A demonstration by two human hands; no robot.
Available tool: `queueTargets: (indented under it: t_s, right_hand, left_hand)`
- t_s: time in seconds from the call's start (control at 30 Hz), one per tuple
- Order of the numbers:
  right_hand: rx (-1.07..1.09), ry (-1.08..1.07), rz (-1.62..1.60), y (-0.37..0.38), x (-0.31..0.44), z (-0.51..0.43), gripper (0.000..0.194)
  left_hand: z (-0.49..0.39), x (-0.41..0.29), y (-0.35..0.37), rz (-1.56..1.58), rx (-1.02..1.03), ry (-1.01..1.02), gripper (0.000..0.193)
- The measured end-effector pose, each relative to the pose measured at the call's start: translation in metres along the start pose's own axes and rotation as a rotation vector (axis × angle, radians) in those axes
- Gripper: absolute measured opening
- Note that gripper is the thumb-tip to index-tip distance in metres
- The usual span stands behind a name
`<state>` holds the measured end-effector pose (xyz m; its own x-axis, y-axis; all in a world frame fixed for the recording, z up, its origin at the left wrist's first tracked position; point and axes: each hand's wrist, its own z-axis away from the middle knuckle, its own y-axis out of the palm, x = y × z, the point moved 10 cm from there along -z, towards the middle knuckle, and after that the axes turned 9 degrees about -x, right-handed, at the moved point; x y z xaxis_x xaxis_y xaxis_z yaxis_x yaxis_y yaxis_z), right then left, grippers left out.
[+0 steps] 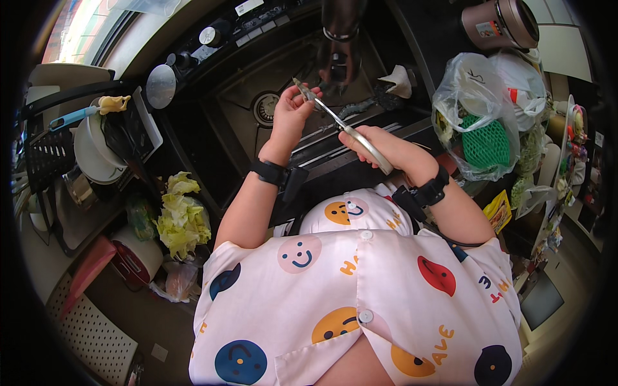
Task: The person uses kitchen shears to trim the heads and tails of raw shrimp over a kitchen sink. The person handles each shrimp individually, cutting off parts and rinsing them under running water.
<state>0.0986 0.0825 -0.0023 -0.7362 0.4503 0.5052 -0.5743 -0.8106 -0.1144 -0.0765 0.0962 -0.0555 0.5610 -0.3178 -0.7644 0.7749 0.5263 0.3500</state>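
My left hand (pixel 289 116) is over the dark sink (pixel 231 103), pinching a small greyish shrimp (pixel 304 90) between thumb and fingers. In my right hand (pixel 374 142) are kitchen scissors (pixel 369 144) with pale handles. Their metal blades point up and left and reach the shrimp at my left fingertips; whether the blades are parted I cannot tell. Several blue-grey shrimp (pixel 355 108) lie on the sink floor, right of the blades. Behind my left hand is the round metal drain (pixel 265 109).
A dark faucet (pixel 340 48) hangs over the sink. Leafy lettuce (pixel 183 217) and a dish rack (pixel 48 154) with white bowls (pixel 96 149) stand left. At right are a plastic bag (pixel 475 91) of produce and a lidded brownish-pink container (pixel 499 24). A crumpled white piece (pixel 398 82) lies in the sink.
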Motion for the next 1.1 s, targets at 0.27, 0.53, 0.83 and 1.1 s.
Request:
queueTargets:
  t_s: [0.27, 0.53, 0.83, 1.1]
  right_hand:
    - [-0.007, 0.008, -0.037, 0.003, 0.006, 0.006, 0.045]
    - [-0.020, -0.013, -0.019, 0.004, 0.003, 0.006, 0.039]
    - [-0.014, 0.019, -0.042, -0.001, 0.004, 0.018, 0.048]
    - [-0.065, -0.046, 0.037, 0.001, 0.005, 0.012, 0.062]
  left_hand:
    - [0.004, -0.004, 0.006, -0.060, 0.019, 0.046, 0.040]
    - [0.000, 0.004, 0.001, 0.048, 0.009, -0.054, 0.035]
    - [0.000, 0.008, 0.007, -0.045, 0.046, -0.020, 0.034]
    - [0.001, 0.005, 0.011, -0.371, 0.026, 0.257, 0.030]
